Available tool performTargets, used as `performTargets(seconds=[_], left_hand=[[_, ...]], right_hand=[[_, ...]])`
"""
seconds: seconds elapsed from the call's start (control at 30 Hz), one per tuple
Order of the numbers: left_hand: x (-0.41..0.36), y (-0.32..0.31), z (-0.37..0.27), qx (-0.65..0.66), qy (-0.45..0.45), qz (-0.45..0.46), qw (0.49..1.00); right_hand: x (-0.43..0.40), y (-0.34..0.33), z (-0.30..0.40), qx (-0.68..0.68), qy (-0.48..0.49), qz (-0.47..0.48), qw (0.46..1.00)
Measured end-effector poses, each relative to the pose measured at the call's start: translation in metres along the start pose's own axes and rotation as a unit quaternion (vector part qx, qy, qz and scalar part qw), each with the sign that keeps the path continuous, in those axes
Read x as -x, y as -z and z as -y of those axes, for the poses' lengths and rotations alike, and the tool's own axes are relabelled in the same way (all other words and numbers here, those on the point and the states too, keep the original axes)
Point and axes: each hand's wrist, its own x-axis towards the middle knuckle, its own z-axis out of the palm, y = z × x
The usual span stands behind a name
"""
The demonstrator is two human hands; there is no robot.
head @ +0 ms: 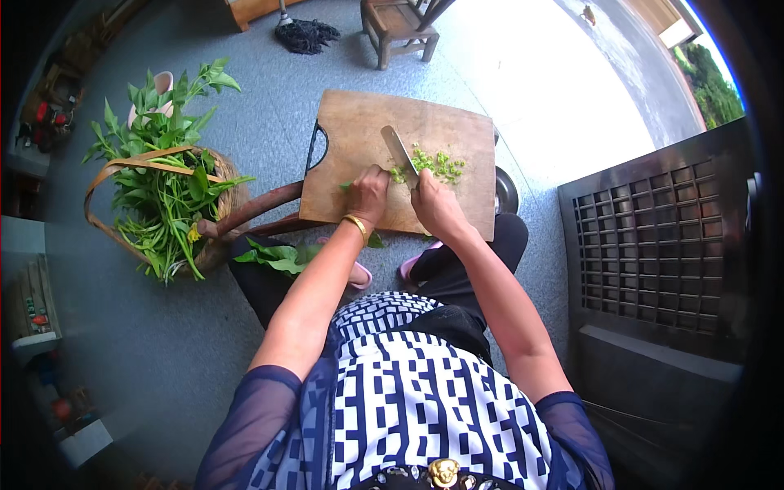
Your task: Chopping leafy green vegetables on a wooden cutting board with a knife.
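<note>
My right hand grips a kitchen knife, its blade pointing away from me and slightly left over the wooden cutting board. Close to the blade's left side, my left hand has its fingers curled down on green stems, mostly covered by the hand; a bit of green leaf shows at its left. Chopped green pieces lie scattered to the right of the blade, and a few more sit between the knife and my left fingertips.
Left of the board stands a woven basket heaped with leafy greens. Loose leaves rest on my left thigh. A dark pan shows beneath the board's right edge. Farther off are a wooden chair and mop; a lattice door stands right.
</note>
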Motion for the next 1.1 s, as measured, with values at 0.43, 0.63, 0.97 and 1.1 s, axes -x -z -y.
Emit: performTargets(seconds=[0.43, 0.63, 0.97, 1.1], left_hand=[[0.01, 0.036, -0.005, 0.011, 0.063, 0.011, 0.998], [0.018, 0.034, 0.002, -0.06, 0.003, 0.051, 0.997], [0.02, 0.028, 0.001, -0.087, -0.018, 0.03, 0.996], [0.022, 0.029, 0.004, -0.072, -0.003, 0.044, 0.996]], right_hand=[[0.005, -0.004, 0.012, 0.013, -0.072, 0.042, 0.996], [0.002, -0.008, 0.016, 0.022, -0.071, 0.042, 0.996], [-0.005, -0.008, -0.003, 0.012, -0.035, 0.03, 0.999], [0.01, -0.004, -0.002, -0.015, 0.002, -0.017, 1.0]])
